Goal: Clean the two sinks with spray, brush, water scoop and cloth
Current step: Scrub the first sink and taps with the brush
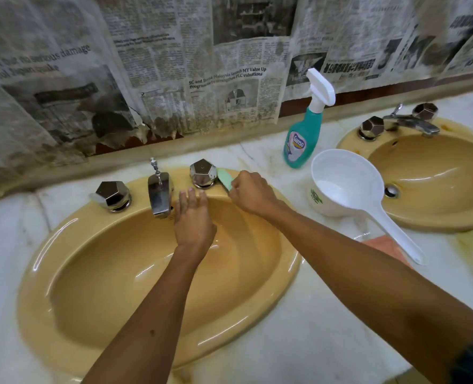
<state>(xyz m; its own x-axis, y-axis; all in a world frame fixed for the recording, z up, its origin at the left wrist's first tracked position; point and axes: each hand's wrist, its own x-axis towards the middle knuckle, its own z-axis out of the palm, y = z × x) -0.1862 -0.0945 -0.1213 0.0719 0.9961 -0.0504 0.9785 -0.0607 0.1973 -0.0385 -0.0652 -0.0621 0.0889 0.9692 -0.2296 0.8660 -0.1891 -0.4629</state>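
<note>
Right hand (250, 194) clenched round green brush (224, 178), long axis angled up-left against right tap knob (202, 173). Left hand (192, 217) released, fingers flat on near sink (71, 231) rim (beside spout (160, 194)).

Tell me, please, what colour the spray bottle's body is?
Teal green, with a white trigger head; the spray bottle shows in the head view.

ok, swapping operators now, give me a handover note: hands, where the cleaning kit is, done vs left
Right hand grips the green brush, its head against the right tap knob of the near sink.
Left hand is open, fingers resting on that sink's back rim beside the spout.
Spray bottle stands on the counter between the sinks; white water scoop, holding water, lies beside it; orange cloth sits under the scoop's handle.
Done: cannot tell beyond brushing under way at the near sink.
Left: likely rinse and wipe here; far sink rim looks stained.
</note>
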